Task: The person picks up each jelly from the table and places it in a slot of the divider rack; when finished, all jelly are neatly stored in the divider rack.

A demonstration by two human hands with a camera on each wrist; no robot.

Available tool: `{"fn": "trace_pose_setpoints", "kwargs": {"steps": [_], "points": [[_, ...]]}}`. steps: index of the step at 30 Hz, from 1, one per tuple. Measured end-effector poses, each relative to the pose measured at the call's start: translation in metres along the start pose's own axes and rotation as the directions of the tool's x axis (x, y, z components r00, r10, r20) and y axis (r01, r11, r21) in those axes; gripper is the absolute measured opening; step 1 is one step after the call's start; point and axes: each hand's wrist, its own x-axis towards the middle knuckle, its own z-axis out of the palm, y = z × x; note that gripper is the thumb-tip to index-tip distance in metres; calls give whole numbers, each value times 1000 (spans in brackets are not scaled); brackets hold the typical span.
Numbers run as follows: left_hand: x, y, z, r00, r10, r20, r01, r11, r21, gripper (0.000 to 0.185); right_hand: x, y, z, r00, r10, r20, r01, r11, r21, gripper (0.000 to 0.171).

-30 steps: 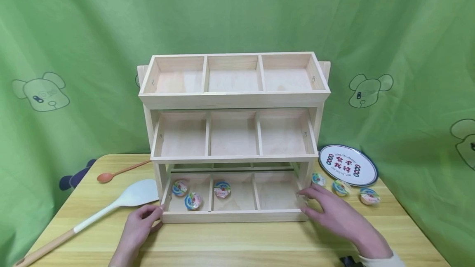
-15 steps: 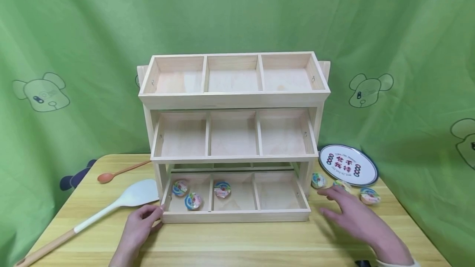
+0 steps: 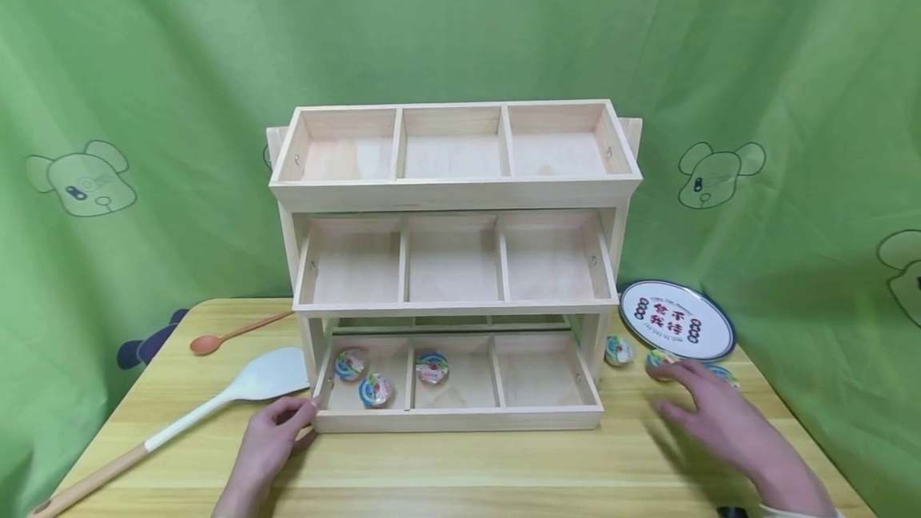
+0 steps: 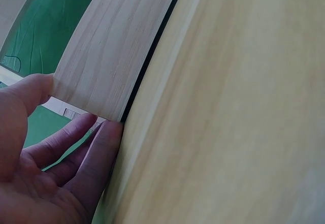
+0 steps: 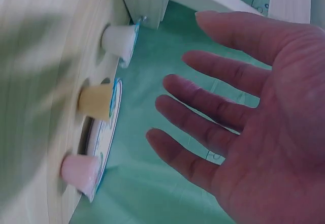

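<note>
Jelly cups [image 3: 663, 361] sit on the worktop [image 3: 460, 462] right of the rack [image 3: 453, 262] | your right hand [image 3: 708, 414], fingers spread, hovers over them, holding nothing | your left hand [image 3: 277, 430] grips the bottom tray's [image 3: 460, 420] corner, steadying it.

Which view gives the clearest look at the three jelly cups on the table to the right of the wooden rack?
The right wrist view: all three jelly cups show whole beyond the open right hand. The head view shows one cup clear and the hand partly covering the other two. The left wrist view shows none.
</note>
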Motion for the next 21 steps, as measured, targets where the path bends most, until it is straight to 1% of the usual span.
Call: {"fn": "trace_pose_setpoints", "kwargs": {"steps": [4, 7, 11, 13, 17, 21], "points": [[0, 0, 0, 1000, -7, -2, 7, 1000, 0, 46, -2, 8, -2, 999, 3, -34, -3, 1000, -10, 44], [-1, 2, 0, 1000, -1, 1, 1, 1000, -4, 48, -4, 17, -4, 997, -4, -72, 3, 1000, -21, 46], [-2, 3, 0, 1000, 8, 9, -8, 1000, -7, 49, -6, 31, -6, 995, 5, -102, -7, 1000, -25, 49], [-2, 3, 0, 1000, 8, 7, -8, 1000, -8, 48, -8, 38, -7, 995, 30, -94, -32, 999, -24, 51], [-1, 2, 1, 1000, 6, 3, -6, 1000, -6, 46, -9, 57, -5, 994, 102, -44, -104, 994, -32, 60], [-1, 1, 1, 1000, 9, 0, -9, 1000, -12, 47, -9, 73, -3, 989, 148, 4, -148, 988, -34, 68]]}}
